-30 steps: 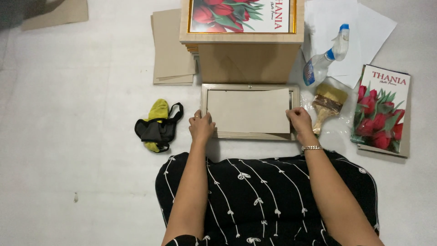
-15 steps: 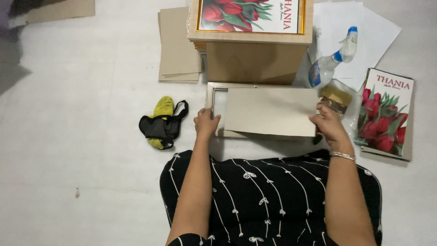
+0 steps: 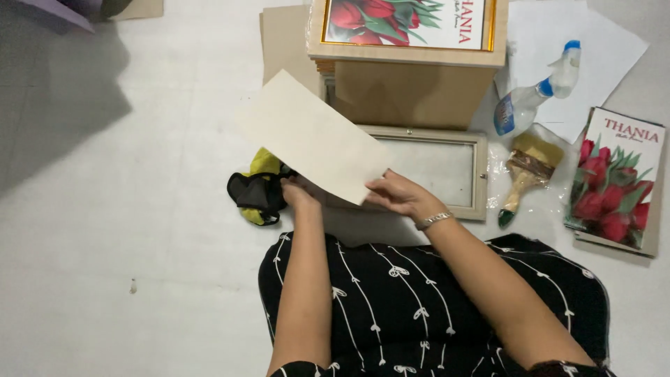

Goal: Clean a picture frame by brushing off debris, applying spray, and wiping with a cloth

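Although our head view takes in most of the floor, the stack of framed flower prints (image 3: 408, 42) is cut off at the top edge, and the near left corner of the empty frame (image 3: 433, 167) lies hidden behind the backing board (image 3: 310, 136).

That board is a plain cream rectangle, tilted so that its far corner points up and left, held above the floor over the frame's left part. The frame itself is pale wood, lying flat just in front of the stack.

Our left hand (image 3: 300, 194) is at the board's lower left edge, but its fingers sit under the sheet, so we cannot tell their spread. Our right hand (image 3: 398, 197) pinches the lower right corner, fingers pressed together beneath and thumb on the edge.

Beside the left hand lies a yellow-and-black bundle (image 3: 258, 195); a brush (image 3: 527, 174) and spray bottle (image 3: 534, 94) lie to the right.
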